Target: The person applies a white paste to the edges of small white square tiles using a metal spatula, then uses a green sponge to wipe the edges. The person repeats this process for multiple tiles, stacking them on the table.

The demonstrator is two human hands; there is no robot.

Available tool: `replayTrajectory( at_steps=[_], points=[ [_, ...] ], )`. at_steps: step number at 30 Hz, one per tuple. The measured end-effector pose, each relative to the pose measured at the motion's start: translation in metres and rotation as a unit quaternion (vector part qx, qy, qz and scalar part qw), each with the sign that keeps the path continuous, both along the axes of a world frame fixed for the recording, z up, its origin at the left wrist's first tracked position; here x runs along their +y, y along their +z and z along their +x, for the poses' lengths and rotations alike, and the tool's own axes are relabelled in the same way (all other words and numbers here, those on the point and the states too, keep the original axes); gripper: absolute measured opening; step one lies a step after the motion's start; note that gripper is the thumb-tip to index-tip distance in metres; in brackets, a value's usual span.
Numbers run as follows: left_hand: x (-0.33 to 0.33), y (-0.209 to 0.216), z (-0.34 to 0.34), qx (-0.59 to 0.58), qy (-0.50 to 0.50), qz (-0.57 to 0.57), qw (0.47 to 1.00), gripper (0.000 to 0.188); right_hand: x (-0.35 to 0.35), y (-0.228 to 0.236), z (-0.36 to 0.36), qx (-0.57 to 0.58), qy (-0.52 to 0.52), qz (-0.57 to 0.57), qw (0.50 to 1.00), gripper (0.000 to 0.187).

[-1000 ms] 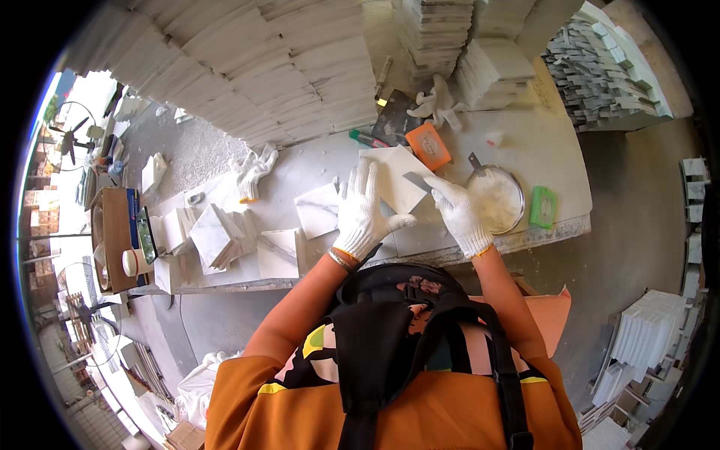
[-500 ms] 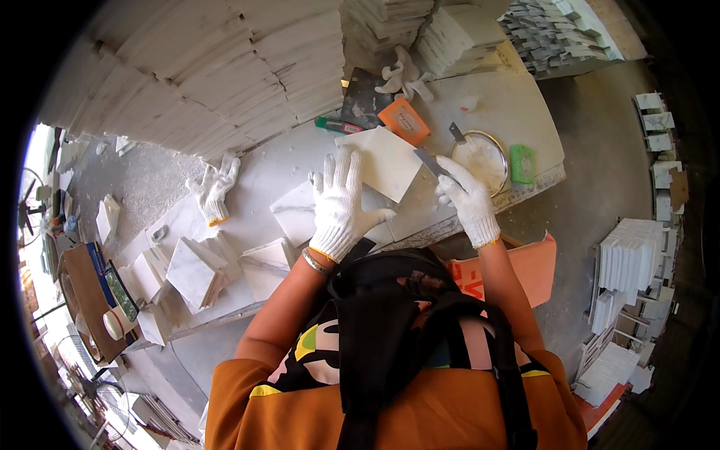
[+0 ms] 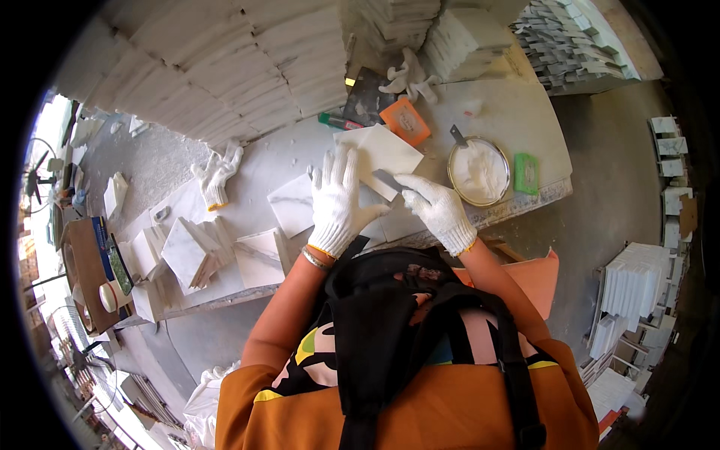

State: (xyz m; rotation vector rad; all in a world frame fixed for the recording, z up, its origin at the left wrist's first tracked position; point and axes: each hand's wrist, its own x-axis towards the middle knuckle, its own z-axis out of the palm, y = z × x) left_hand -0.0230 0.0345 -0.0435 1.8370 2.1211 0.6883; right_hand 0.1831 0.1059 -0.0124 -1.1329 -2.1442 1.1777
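One left hand (image 3: 336, 206), fingers spread at white tile (image 3: 386, 150), right hand (image 3: 441, 211) grasping scraper (image 3: 387, 181), shifted leftward since earlier

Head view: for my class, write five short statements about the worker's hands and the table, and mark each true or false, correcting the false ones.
1. The right hand holds a flat metal blade. True.
2. The left hand is clenched into a fist. False: it is open, with the thumb held apart.
3. A green box lies to the right of the round container. True.
4. Both hands are bare. False: both wear white gloves.
5. The round container holds dark liquid. False: it holds a white substance.
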Motion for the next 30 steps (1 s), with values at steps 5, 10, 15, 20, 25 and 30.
replayTrajectory(
  at_steps=[5, 10, 15, 20, 25, 30],
  points=[
    [-0.005, 0.010, -0.001, 0.011, -0.005, -0.029, 1.000, 0.126, -0.005, 0.008, 0.021, 0.043, 0.006, -0.087, 0.995, 0.033],
    [0.004, 0.027, -0.007, 0.073, -0.079, -0.035, 0.994, 0.126, 0.007, 0.012, 0.056, 0.130, -0.117, -0.208, 0.963, 0.039],
    [0.052, 0.061, 0.004, 0.129, -0.259, 0.031, 0.957, 0.109, 0.016, 0.019, 0.082, 0.136, -0.209, -0.167, 0.954, 0.038],
    [0.081, 0.083, 0.011, 0.168, -0.349, 0.016, 0.922, 0.095, 0.019, 0.025, 0.122, 0.084, -0.257, -0.055, 0.961, 0.034],
    [0.082, 0.073, 0.011, 0.123, -0.321, 0.032, 0.938, 0.086, 0.017, 0.007, 0.152, -0.087, -0.277, 0.080, 0.954, 0.026],
    [0.078, 0.093, 0.029, 0.117, -0.229, 0.014, 0.966, 0.072, 0.015, 0.003, 0.140, -0.240, -0.230, 0.081, 0.940, 0.024]
  ],
)
